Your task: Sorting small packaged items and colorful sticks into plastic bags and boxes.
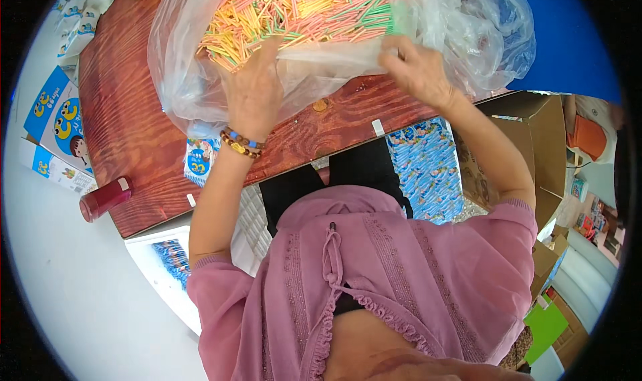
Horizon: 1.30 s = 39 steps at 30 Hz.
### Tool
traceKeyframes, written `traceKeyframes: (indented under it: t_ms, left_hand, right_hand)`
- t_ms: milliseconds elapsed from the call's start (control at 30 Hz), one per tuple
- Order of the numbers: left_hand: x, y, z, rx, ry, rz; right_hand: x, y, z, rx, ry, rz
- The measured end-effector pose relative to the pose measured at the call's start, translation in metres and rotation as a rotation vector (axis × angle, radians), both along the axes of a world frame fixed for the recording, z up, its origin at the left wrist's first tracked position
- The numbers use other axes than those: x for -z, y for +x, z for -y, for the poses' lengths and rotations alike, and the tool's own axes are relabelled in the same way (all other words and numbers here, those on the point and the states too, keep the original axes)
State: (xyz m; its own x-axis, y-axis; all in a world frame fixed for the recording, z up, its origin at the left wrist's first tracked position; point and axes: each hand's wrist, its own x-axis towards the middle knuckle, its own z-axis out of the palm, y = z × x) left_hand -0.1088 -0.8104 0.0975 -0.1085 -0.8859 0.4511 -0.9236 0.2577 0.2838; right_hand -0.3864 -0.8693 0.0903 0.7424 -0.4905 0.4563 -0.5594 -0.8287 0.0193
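A big clear plastic bag lies on the reddish wooden table, filled with thin pink, yellow and green sticks. My left hand, with a bead bracelet on the wrist, reaches into the bag's mouth, fingers spread against the sticks. My right hand pinches the bag's near edge at the right and holds it up. Whether the left hand holds any sticks is hidden by the plastic.
A dark red bottle lies near the table's left corner. Small blue and white packets sit by the front edge, a blue printed box at left. Open cardboard boxes and stacked blue packets stand to my right.
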Motion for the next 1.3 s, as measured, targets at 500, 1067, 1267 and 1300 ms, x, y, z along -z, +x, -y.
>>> traceKeyframes:
  t_ms: [500,1067,1267,1300]
  left_hand:
    - [0.061,-0.047,-0.061,-0.012,0.205,-1.22]
    - [0.091,-0.057,-0.084,0.276,0.227,-2.182]
    - [0.045,-0.034,-0.097,-0.272,0.088,-0.974]
    - [0.034,-0.021,-0.088,-0.393,-0.138,-0.711]
  right_hand:
    - [0.042,-0.015,-0.066,0.047,0.319,0.039]
    - [0.052,0.062,-0.077,0.137,0.531,0.117]
    - [0.071,0.044,-0.077,0.137,0.364,0.357]
    - [0.074,0.04,-0.081,0.141,0.37,0.286]
